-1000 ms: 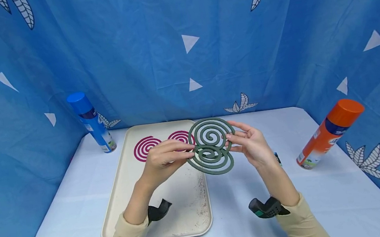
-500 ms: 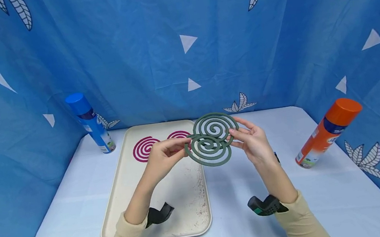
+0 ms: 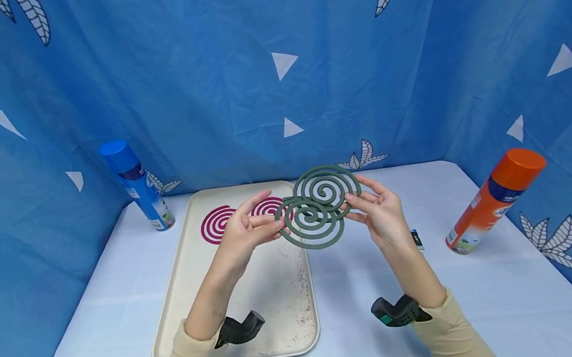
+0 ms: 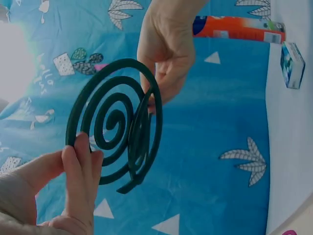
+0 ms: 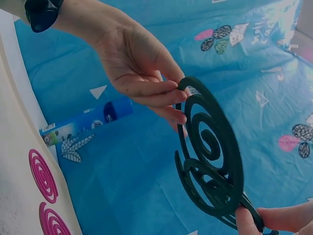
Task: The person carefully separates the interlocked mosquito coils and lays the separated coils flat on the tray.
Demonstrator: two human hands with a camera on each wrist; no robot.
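Note:
Two green mosquito coils are held up in the air in the head view, overlapping and partly interlocked. My left hand [image 3: 237,241] pinches the left rim of the nearer, lower coil [image 3: 318,246], its index finger lifted off. At the right rim of the farther, upper coil [image 3: 323,168], my right hand [image 3: 384,214] grips with thumb and fingers. The left wrist view has one coil [image 4: 72,117] nearly face-on, the other edge-on behind it. From the right wrist, the coils [image 5: 238,161] appear steeply tilted between both hands.
A cream tray [image 3: 264,348] lies beneath at left, bearing two magenta coils, one [image 3: 203,229] left and one [image 3: 267,199] partly behind my left hand. A blue spray can [image 3: 139,187] stands back left, an orange one [image 3: 497,200] right. A small box [image 3: 417,240] sits behind my right wrist.
The green coils have risen and tilted, the upper one shifting up and right. My left fingers have shifted their grip on the lower rim, and the index finger has lifted away.

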